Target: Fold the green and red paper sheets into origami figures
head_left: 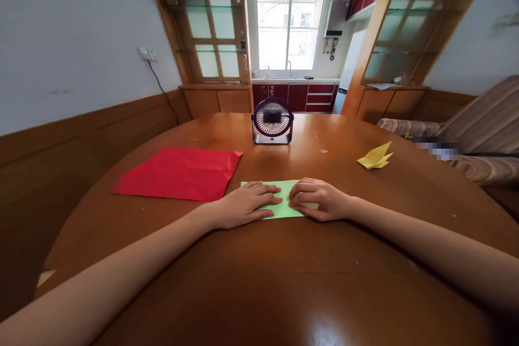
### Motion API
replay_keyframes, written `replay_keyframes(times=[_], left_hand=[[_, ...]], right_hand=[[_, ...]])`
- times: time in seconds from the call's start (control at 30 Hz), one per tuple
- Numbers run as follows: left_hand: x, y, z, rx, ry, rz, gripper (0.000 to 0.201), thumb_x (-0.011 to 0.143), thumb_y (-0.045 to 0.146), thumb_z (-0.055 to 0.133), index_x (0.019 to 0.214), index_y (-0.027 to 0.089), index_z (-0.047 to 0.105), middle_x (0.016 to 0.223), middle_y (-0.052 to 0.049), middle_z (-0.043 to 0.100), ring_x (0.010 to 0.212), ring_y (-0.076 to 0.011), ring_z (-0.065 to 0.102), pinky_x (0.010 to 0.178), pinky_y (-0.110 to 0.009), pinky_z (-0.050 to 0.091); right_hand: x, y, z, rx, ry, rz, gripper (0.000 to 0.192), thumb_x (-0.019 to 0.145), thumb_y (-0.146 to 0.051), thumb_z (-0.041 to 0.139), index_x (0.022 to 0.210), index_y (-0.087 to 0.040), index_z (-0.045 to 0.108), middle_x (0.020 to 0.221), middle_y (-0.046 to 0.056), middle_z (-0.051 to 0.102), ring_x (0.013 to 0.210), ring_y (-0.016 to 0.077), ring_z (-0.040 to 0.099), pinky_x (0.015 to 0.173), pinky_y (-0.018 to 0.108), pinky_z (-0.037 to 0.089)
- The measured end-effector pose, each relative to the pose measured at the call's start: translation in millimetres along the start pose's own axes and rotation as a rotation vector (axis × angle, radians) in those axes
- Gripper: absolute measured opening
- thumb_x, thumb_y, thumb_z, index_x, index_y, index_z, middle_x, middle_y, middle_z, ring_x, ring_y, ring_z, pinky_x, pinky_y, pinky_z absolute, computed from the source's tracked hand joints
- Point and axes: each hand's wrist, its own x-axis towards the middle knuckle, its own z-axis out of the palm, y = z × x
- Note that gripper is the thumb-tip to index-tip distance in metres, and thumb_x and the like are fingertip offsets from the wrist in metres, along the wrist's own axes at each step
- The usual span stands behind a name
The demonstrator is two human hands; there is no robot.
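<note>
Two hands (left [243,205], right [320,200]) flat on one green paper [286,194], fingers pressed together, one fan [272,120]

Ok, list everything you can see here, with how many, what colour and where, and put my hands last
table: one, brown wood, rounded, fills the foreground
green paper: one, light green, flat on the table, under both hands
red paper: one, red, flat on the table, left of the green paper
folded paper figure: one, yellow, on the table to the right
desk fan: one, dark purple, upright at the table's far side
sofa: one, striped beige, right of the table
left hand: one, palm down, pressing the green paper's left part
right hand: one, palm down, pressing the green paper's right part
</note>
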Motion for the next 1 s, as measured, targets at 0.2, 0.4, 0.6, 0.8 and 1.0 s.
replay_keyframes(times=[0.2, 0.4, 0.6, 0.8, 1.0], left_hand=[[2, -2, -1.9, -0.001, -0.021, 0.013, 0.04, 0.099, 0.046, 0.041, 0.128, 0.023, 0.055, 0.147, -0.008, 0.045, 0.132, -0.0264, 0.044, 0.112, -0.044, 0.028], [1, -2, -1.6, -0.028, -0.016, 0.018, 0.038, 0.098, 0.046, 0.042, 0.126, 0.024, 0.056, 0.148, -0.007, 0.043, 0.133, -0.0263, 0.042, 0.113, -0.044, 0.026], [0, -4, -0.2, -0.035, -0.015, 0.017, 0.039, 0.098, 0.047, 0.042, 0.128, 0.025, 0.055, 0.148, -0.007, 0.043, 0.133, -0.0255, 0.042, 0.113, -0.043, 0.026], [0, -4, -1.0, -0.068, 0.009, 0.032, 0.039, 0.098, 0.046, 0.042, 0.129, 0.026, 0.055, 0.147, -0.006, 0.044, 0.132, -0.0254, 0.043, 0.113, -0.043, 0.026], [-1, -3, -1.3, -0.088, 0.016, 0.019, 0.039, 0.098, 0.047, 0.042, 0.13, 0.027, 0.055, 0.147, -0.006, 0.045, 0.131, -0.0252, 0.045, 0.113, -0.043, 0.026]], right_hand=[[4, -15, -3, -0.049, -0.187, -0.079, 0.036, 0.091, -0.015, 0.042, 0.122, -0.016, 0.061, 0.105, 0.013, 0.063, 0.099, 0.022, 0.056, 0.088, 0.04, 0.047], [4, -20, -8, 0.007, -0.27, 0.003, 0.038, 0.093, -0.028, 0.05, 0.128, -0.017, 0.059, 0.114, 0.013, 0.059, 0.107, 0.0233, 0.052, 0.096, 0.042, 0.044], [0, -23, -13, 0.065, -0.24, 0.019, 0.033, 0.094, -0.029, 0.052, 0.12, -0.014, 0.065, 0.109, 0.013, 0.063, 0.101, 0.0213, 0.056, 0.094, 0.038, 0.044], [-14, -25, -25, 0.078, -0.218, 0.059, 0.027, 0.094, -0.028, 0.053, 0.113, -0.015, 0.068, 0.104, 0.011, 0.065, 0.096, 0.0195, 0.059, 0.09, 0.034, 0.046], [-32, -24, -43, 0.233, -0.218, 0.187, 0.025, 0.098, -0.026, 0.048, 0.104, -0.014, 0.069, 0.1, 0.011, 0.065, 0.092, 0.0174, 0.059, 0.085, 0.032, 0.046]])
